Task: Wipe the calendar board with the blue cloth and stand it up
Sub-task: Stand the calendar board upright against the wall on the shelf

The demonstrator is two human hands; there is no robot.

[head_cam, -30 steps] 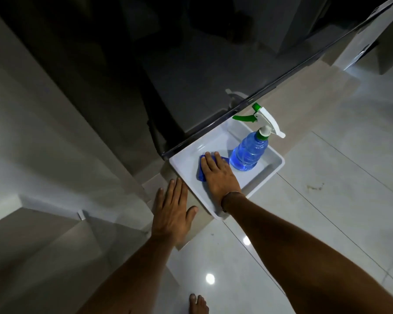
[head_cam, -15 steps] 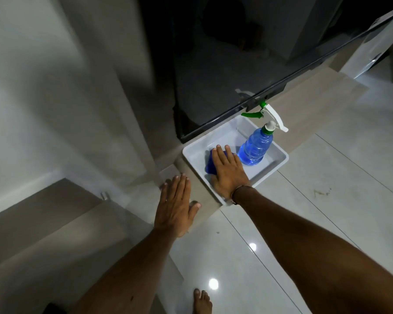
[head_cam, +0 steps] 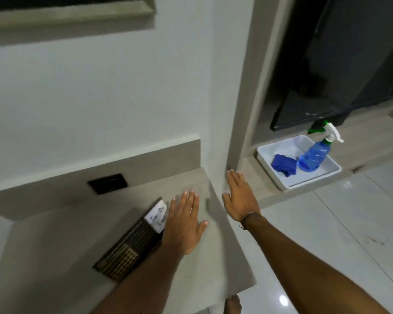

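Observation:
The calendar board (head_cam: 132, 243) lies flat on a grey desk top (head_cam: 61, 241), dark with a grid and a white end, partly hidden under my left forearm. My left hand (head_cam: 183, 225) hovers over the desk just right of the board, flat, fingers apart, holding nothing. My right hand (head_cam: 239, 197) is spread and empty past the desk's right edge. The folded blue cloth (head_cam: 284, 164) lies in a white tray (head_cam: 313, 179) to the upper right, apart from both hands.
A blue spray bottle (head_cam: 313, 157) with a white and green trigger stands in the tray beside the cloth. The tray sits on a low ledge under a dark screen (head_cam: 327, 82). A black wall socket (head_cam: 107, 183) is behind the desk. Glossy floor tiles lie to the right.
My right hand has lifted off the blue cloth, leaving it in the tray, and drawn back left. The view has swung left, bringing the desk and calendar board into sight.

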